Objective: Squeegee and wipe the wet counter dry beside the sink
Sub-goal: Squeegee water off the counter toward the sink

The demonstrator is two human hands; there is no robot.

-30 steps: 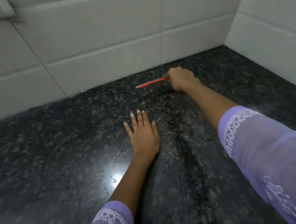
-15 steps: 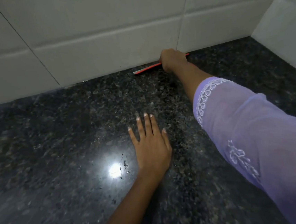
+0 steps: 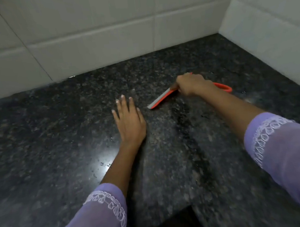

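Note:
The dark speckled granite counter (image 3: 47, 141) fills the view. My right hand (image 3: 191, 84) is closed around an orange squeegee (image 3: 160, 99); its grey blade edge rests on the counter and its looped handle end pokes out behind the hand. The blade tip lies just right of my left hand (image 3: 129, 121), which rests flat on the counter with fingers spread and nothing in it. A dark wet streak (image 3: 184, 121) runs from the squeegee toward the front edge.
White tiled walls stand along the back (image 3: 101, 35) and right (image 3: 274, 19) of the counter, meeting in a corner at the far right. A bright light reflection (image 3: 102, 161) with small water droplets lies left of my left forearm. No sink is in view.
My right hand has pulled the squeegee from the foot of the back wall toward me across the counter. My left hand has stayed flat in place.

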